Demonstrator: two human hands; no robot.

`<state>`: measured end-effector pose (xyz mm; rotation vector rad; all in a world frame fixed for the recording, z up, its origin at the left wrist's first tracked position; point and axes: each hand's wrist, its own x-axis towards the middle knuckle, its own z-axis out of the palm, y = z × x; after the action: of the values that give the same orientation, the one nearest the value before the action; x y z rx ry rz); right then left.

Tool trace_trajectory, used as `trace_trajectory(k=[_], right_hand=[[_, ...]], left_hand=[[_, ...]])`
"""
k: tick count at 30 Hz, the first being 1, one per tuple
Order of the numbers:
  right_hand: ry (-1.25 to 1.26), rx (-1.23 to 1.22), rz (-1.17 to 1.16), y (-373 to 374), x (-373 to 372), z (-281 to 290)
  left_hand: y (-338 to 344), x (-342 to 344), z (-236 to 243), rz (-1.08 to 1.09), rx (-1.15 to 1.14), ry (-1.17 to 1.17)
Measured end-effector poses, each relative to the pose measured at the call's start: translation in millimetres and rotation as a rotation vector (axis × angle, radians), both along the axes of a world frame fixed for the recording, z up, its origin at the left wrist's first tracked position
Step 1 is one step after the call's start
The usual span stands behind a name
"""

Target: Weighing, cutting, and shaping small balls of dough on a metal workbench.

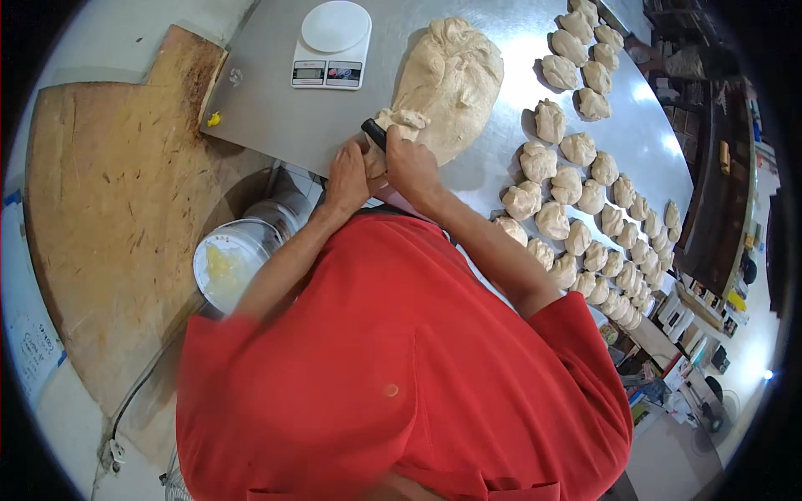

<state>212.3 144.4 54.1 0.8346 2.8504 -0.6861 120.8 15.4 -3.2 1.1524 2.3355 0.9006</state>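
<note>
Left to right, seen from above: a scuffed wooden board [92, 192] stands at the far left, and below the table's corner sits a white bucket [200, 275] containing yellowish matter [221, 265]. A steel table [259, 117] fills the upper middle; a small yellow object [214, 119] lies at its left corner, and a white kitchen scale [334, 29] with a round platform and a front panel rests farther in. The left hand [347, 174] is at the near edge of the table, fingers bent against the near end of the dough; whether they grip it or merely press on it cannot be told. Just beside it, the right hand [409, 167] is closed around a black handle [373, 134], which slants up and to the left; the rest of that tool is hidden. The large dough mass [459, 79] lies on the table directly beyond both hands, long and uneven, its folded end farthest from the person, whose red shirt [334, 359] occupies the lower middle. To the right, many separate dough portions [551, 221], rounded and irregular, lie in loose rows along the table; dark shelving [710, 175] stands past its right edge.
</note>
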Motion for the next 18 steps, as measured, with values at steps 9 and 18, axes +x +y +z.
trace_trajectory(k=[9, 18], right_hand=[[-0.18, -0.075, -0.274, -18.7, 63.7, 19.2], [0.186, -0.177, -0.772, -33.6, 102.8, 49.6]], left_hand=[[-27.3, -85.0, 35.4, 0.315, 0.281, -0.666], [114.6, -258.5, 72.8, -0.051, 0.047, -0.446]])
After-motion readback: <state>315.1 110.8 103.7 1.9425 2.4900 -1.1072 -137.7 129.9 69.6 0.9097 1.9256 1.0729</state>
